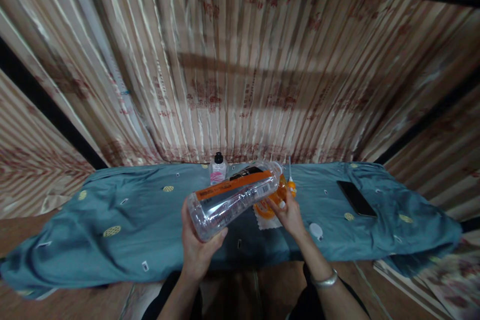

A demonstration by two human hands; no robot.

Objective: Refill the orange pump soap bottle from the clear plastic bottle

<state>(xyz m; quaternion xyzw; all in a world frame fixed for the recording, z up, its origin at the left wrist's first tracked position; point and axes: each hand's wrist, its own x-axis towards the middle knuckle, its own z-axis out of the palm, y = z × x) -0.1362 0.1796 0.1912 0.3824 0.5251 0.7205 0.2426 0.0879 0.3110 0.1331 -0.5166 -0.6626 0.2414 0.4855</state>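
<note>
while tilted, bottle (235, 194) in left hand (198, 250)

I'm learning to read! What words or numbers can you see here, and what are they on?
Nothing here can be read.
Clear plastic bottle, held by the left hand: dark print on its orange label, too blurred.
Small bottle with pink label: too small.
Curtain: red printed marks, unreadable.
Orange packet by the right hand: no legible text.

The clear plastic bottle (234, 197) carries an orange band with dark print and a black patch, but the lettering is too blurred to read. Nothing else bears legible text
</note>
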